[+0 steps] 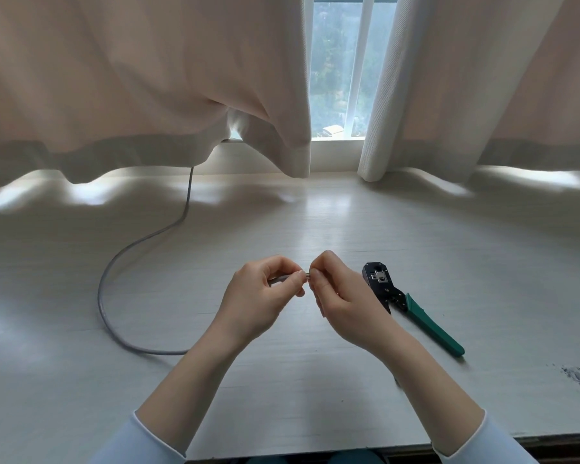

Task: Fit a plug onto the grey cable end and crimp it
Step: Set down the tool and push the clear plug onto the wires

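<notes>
Head view: at far left, the grey cable (114,262) drops from under the curtain (141,95), loops across the pale counter (315,222) and rises to the left hand (262,296). The cable end sits pinched between this hand's thumb and forefinger, just left of centre, raised a little above the counter.

The left hand is closed on the cable, knuckles up, wrist bent slightly inward, forearm angled in from the lower left. The right hand (340,298) mirrors it, with its fingertips pinched together and touching those of the left hand. A small part, judged to be the plug (306,275), shows between the two pinches; most of it is hidden by the fingers.

The step in hand appears to be sliding the plug onto the cable end. To do this well:

- Hold the cable close to its tip so it does not bend.
- Keep plug and cable in one straight line.
- Push until the wires seat fully.

To the right, the crimping tool (412,306) lies on the counter near the right hand, untouched. Farther right, small grey scraps (576,375) lie near the counter's front edge.
</notes>
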